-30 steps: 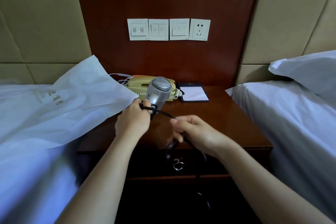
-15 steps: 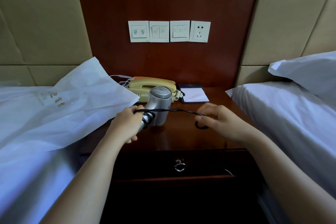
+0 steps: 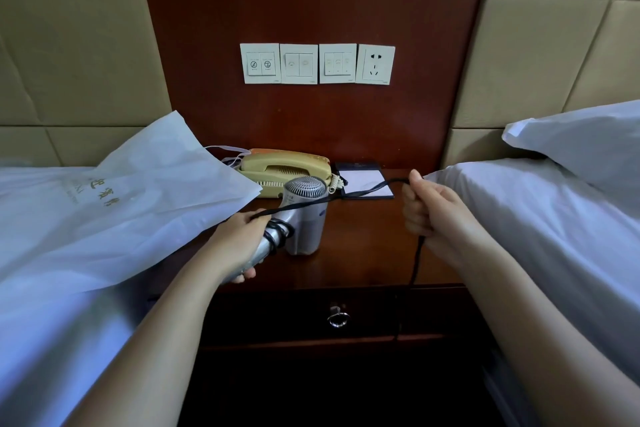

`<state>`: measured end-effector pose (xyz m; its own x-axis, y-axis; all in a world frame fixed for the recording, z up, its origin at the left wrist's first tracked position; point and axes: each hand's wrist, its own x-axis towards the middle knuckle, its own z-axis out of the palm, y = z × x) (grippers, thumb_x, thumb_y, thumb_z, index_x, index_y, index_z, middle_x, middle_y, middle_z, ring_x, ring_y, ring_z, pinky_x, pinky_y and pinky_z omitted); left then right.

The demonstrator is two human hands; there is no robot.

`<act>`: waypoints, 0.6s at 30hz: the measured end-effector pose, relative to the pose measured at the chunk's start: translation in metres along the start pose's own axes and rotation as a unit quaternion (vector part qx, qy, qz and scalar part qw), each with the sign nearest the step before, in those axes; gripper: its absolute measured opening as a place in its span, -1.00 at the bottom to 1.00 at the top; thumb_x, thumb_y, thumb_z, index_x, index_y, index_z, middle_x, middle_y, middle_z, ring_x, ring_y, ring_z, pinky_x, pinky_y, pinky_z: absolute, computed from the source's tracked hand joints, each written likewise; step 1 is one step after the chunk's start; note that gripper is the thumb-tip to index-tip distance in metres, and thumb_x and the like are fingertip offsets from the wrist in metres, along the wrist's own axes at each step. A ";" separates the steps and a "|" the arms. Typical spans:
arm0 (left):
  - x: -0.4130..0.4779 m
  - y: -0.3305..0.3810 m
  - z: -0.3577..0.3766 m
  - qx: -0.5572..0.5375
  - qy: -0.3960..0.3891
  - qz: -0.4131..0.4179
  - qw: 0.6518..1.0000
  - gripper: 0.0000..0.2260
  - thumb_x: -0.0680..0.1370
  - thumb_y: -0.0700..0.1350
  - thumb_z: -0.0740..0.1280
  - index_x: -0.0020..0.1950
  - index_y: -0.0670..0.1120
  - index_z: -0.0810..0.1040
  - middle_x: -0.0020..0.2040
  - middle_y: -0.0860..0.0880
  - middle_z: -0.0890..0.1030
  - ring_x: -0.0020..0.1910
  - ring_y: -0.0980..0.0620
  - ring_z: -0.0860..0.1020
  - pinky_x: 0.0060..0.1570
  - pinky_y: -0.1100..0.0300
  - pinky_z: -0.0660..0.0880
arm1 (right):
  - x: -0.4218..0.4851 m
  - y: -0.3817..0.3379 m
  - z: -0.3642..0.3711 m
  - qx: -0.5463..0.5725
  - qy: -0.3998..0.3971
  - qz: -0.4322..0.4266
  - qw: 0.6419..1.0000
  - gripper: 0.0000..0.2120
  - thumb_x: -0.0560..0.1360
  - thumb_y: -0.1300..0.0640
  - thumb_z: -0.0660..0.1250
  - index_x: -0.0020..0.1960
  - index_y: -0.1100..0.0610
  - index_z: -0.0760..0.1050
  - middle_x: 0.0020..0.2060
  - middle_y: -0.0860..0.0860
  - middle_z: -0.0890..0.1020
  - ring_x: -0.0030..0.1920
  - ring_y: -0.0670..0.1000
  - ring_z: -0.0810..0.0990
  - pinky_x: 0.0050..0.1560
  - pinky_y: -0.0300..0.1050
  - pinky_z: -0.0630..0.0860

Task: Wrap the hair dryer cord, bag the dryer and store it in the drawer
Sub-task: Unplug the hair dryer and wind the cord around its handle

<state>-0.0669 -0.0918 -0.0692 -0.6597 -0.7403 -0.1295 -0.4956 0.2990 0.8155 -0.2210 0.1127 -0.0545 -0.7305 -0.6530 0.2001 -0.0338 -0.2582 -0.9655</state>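
Observation:
A silver hair dryer (image 3: 306, 215) stands nozzle-down on the dark wooden nightstand (image 3: 363, 253). My left hand (image 3: 239, 243) grips its handle, where a few turns of black cord (image 3: 346, 196) are wound. The cord runs taut from the handle up and right to my right hand (image 3: 429, 211), which grips it; the rest hangs down past the nightstand's front edge. A white bag (image 3: 138, 198) with gold lettering lies on the bed at left, its corner over the nightstand. The drawer (image 3: 381, 315) below, with a metal ring pull (image 3: 337, 317), is closed.
A yellow telephone (image 3: 287, 168) and a notepad in a dark holder (image 3: 367, 180) sit at the back of the nightstand. Switches and a wall socket (image 3: 375, 64) are on the wood panel. White beds flank both sides, with a pillow (image 3: 581, 139) at right.
My right hand has swung from low in front of the drawer up and to the right, pulling the cord taut. The dryer's handle has tilted lower in my left hand.

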 end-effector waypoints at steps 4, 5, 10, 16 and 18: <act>0.000 -0.002 -0.002 0.019 -0.054 -0.001 0.998 -0.66 0.61 0.10 0.08 0.08 -0.15 0.45 -0.36 -0.15 0.51 -0.54 -0.06 0.43 -0.49 0.24 0.38 | 0.007 0.004 -0.007 -0.117 0.067 -0.046 0.990 -0.61 0.60 0.03 0.15 -0.37 0.14 0.38 -0.61 -0.14 0.19 -0.57 -0.16 0.10 -0.56 -0.32 0.05; -0.002 -0.001 -0.003 0.022 -0.077 -0.002 0.997 -0.66 0.60 0.09 0.08 0.00 -0.17 0.43 -0.36 -0.18 0.52 -0.55 -0.05 0.41 -0.49 0.24 0.36 | 0.011 0.005 -0.007 -0.139 0.084 -0.060 0.985 -0.62 0.59 0.03 0.17 -0.37 0.14 0.39 -0.63 -0.14 0.19 -0.58 -0.15 0.10 -0.56 -0.31 0.05; -0.014 0.003 -0.007 0.001 -0.224 0.006 0.975 -0.65 0.58 0.08 0.08 -0.09 -0.21 0.41 -0.42 -0.20 0.49 -0.63 -0.02 0.35 -0.56 0.30 0.27 | 0.030 0.010 -0.013 -0.196 0.165 -0.116 0.960 -0.59 0.56 0.01 0.22 -0.44 0.08 0.38 -0.65 -0.15 0.19 -0.57 -0.12 0.11 -0.54 -0.31 0.06; -0.016 0.005 -0.002 -0.131 -0.374 -0.002 0.918 -0.55 0.50 0.13 0.07 -0.19 -0.25 0.47 -0.42 -0.21 0.47 -0.70 -0.01 0.34 -0.62 0.33 0.20 | 0.036 0.028 -0.030 -0.238 0.195 -0.074 0.949 -0.59 0.55 0.03 0.26 -0.45 0.11 0.36 -0.71 -0.13 0.17 -0.64 -0.15 0.11 -0.56 -0.26 0.05; -0.011 0.006 -0.002 -0.227 -0.394 -0.006 0.890 -0.51 0.39 0.17 0.15 -0.10 -0.27 0.51 -0.44 -0.23 0.47 -0.72 -0.03 0.33 -0.65 0.34 0.22 | 0.035 0.035 -0.034 -0.265 0.185 -0.059 0.944 -0.58 0.54 0.04 0.28 -0.46 0.13 0.37 -0.73 -0.11 0.17 -0.67 -0.13 0.13 -0.60 -0.31 0.04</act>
<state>-0.0618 -0.0832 -0.0619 -0.9360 -0.0351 -0.3503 -0.3446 -0.1135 0.9319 -0.2703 0.1051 -0.0868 -0.8855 -0.3226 0.3344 -0.3951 0.1441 -0.9073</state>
